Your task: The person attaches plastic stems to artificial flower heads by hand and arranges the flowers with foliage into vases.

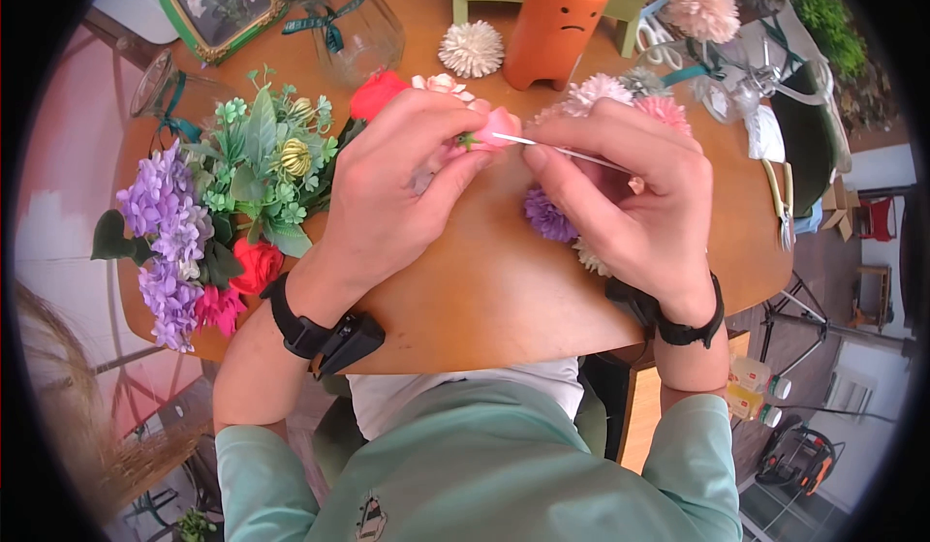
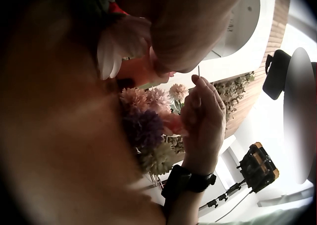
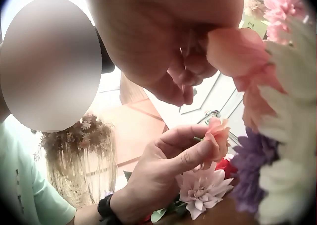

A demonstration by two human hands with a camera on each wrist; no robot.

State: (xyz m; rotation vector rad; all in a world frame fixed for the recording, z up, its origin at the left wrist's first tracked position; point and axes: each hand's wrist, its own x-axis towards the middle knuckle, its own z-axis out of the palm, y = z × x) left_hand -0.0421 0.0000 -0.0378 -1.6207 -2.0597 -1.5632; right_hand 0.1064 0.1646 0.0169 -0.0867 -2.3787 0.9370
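My left hand (image 1: 402, 179) pinches a small pink artificial rose head (image 1: 500, 127) between thumb and fingers, its green base turned toward my right side. In the right wrist view the rose head (image 3: 218, 136) looks peach-pink, with a short green tip beside the thumb. My right hand (image 1: 644, 188) holds a thin white stick (image 1: 511, 139) between thumb and forefinger. In the head view the stick's tip overlaps the rose head. Both hands are raised over the wooden table (image 1: 465, 290). The left wrist view shows the right hand (image 2: 204, 113) with the stick poking up from its fingertips.
Artificial flowers and greenery (image 1: 257, 154) lie at the left, with purple hydrangeas (image 1: 165, 213). A purple bloom (image 1: 549, 215) and pale blooms lie under my right hand. Behind stand a glass vase (image 1: 354, 33), an orange pot (image 1: 557, 24) and a white pompom flower (image 1: 471, 49). Pliers (image 1: 779, 203) lie far right.
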